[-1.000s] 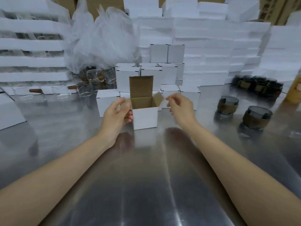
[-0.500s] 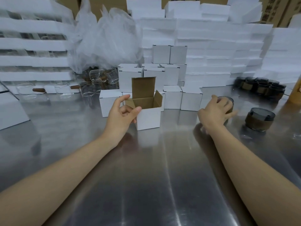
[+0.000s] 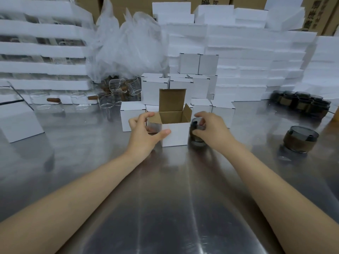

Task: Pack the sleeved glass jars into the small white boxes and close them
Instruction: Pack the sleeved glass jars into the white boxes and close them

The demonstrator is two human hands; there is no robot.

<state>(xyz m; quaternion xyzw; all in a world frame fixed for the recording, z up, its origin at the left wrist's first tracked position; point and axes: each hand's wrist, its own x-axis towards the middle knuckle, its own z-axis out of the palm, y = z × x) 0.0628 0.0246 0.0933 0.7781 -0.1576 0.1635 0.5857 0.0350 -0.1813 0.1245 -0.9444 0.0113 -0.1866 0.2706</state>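
Note:
A small white box (image 3: pixel 175 133) stands open on the steel table (image 3: pixel 165 198), its brown lid flap upright. My left hand (image 3: pixel 145 132) holds the box by its left side, thumb on the front face. Just right of the box, my right hand (image 3: pixel 211 131) grips a dark glass jar (image 3: pixel 197 128) from above; my fingers hide most of it. Another sleeved jar (image 3: pixel 300 142) with a brown band sits on the table to the right. Several more dark jars (image 3: pixel 300 103) are grouped at the far right.
Closed white boxes (image 3: pixel 222 111) stand in rows behind the open one. Stacks of white foam (image 3: pixel 238 52) fill the back. Clear glass beakers (image 3: pixel 106 101) and a crumpled plastic bag (image 3: pixel 126 46) lie at the back left. A larger white box (image 3: pixel 17 121) sits at the left edge.
My right hand reached right to a jar, took hold of it and brought it back beside the open box. My left hand stayed on the box.

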